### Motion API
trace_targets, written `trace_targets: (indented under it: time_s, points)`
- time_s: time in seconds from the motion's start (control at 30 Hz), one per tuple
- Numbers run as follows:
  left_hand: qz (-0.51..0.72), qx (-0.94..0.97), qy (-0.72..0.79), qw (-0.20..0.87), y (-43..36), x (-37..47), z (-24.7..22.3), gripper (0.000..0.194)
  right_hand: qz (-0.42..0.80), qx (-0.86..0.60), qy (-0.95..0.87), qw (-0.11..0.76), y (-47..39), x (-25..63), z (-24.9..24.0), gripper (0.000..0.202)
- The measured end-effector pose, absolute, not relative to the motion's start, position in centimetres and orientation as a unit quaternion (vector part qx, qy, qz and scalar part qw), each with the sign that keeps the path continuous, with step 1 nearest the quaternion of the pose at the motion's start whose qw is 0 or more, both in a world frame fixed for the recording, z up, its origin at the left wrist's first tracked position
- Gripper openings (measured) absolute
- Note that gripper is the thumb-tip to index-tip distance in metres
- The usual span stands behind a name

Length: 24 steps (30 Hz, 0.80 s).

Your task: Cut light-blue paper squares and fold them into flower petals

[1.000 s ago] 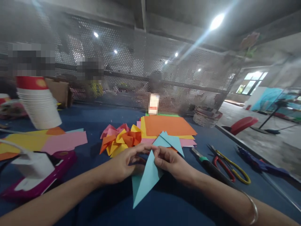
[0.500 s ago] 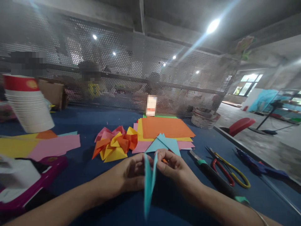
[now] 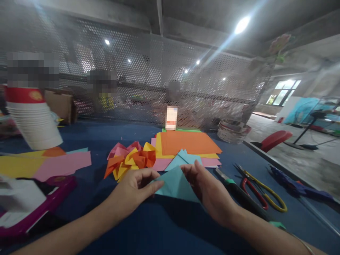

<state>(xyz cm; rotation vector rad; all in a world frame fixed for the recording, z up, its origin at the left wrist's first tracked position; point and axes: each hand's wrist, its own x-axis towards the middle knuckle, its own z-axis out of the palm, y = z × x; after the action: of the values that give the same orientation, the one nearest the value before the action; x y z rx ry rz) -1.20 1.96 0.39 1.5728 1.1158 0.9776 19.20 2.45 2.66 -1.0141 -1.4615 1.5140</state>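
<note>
A sheet of folded light-blue paper (image 3: 176, 185) is held between both hands, its broad face turned toward me and its top corner pointing up. My left hand (image 3: 140, 184) pinches its left corner, thumb in front and fingers behind. My right hand (image 3: 209, 187) holds the right side, with the fingertips partly hidden behind the paper. Just beyond it lies another piece of folded light-blue paper (image 3: 186, 158), overlapping a stack of coloured paper topped by an orange sheet (image 3: 190, 143). Folded pink, orange and yellow paper pieces (image 3: 132, 159) sit beyond my left hand.
To the right lie a black-handled tool (image 3: 239, 191), red-and-yellow pliers (image 3: 255, 191) and a blue glue gun (image 3: 294, 184). At left are a purple device (image 3: 61, 191), flat coloured sheets (image 3: 63, 164) and stacked paper cups (image 3: 34, 122). A woven basket (image 3: 233, 131) stands near the table's right edge.
The blue paper, edge-on and partly spread before, now shows its flat face. My left hand has shifted slightly left and its thumb has come to the front. My right hand has turned, its thumb raised.
</note>
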Motion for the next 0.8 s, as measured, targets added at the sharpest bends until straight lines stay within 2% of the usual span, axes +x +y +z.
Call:
trace_targets:
  time_s: [0.1, 0.2, 0.67, 0.8]
  points:
    - [0.409, 0.66, 0.485, 0.403, 2.0, -1.5, 0.7, 0.024, 0.561, -0.39, -0.624, 0.379, 3.1, 19.6, 2.5, 0.04]
    - [0.403, 0.669, 0.487, 0.392, 2.1, -1.5, 0.7, 0.024, 0.463, -0.406, -0.697, 0.367, 3.5, 19.9, 1.8, 0.03]
    - [0.337, 0.72, 0.429, 0.429, 1.4, -1.0, 0.7, 0.025, 0.326, -0.443, -0.754, 0.358, 3.2, 19.9, 2.0, 0.029]
    - [0.297, 0.721, 0.449, 0.436, 1.2, -0.9, 0.4, 0.034, 0.257, -0.455, -0.773, 0.361, 3.2, 20.0, 1.9, 0.03]
